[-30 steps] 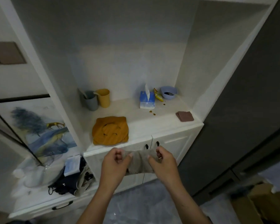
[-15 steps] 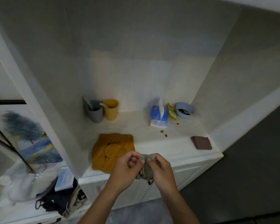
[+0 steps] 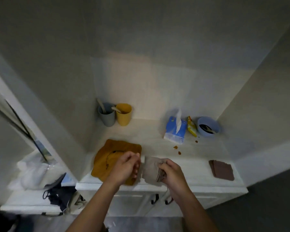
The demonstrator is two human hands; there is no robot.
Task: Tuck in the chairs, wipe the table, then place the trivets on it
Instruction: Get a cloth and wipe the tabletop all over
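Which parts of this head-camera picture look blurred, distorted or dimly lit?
Head view: the left hand beside the grey cloth is motion-blurred; the cabinet walls splay from wide-angle distortion; light is dim, brightest on the back wall above the yellow cup.

L hand (image 3: 126,166) fingers motion-blurred; grip on cloth (image 3: 151,169) unclear

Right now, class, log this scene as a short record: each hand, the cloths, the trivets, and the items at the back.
Right hand: grips the bunched grey cloth
Left hand: at the cloth's left edge; grip too blurred to tell
Trivets: brown stack, right front of the shelf, untouched
Mustard cloth: left front, partly hidden by the left hand
Back row: grey cup, yellow cup, tissue pack, blue bowl
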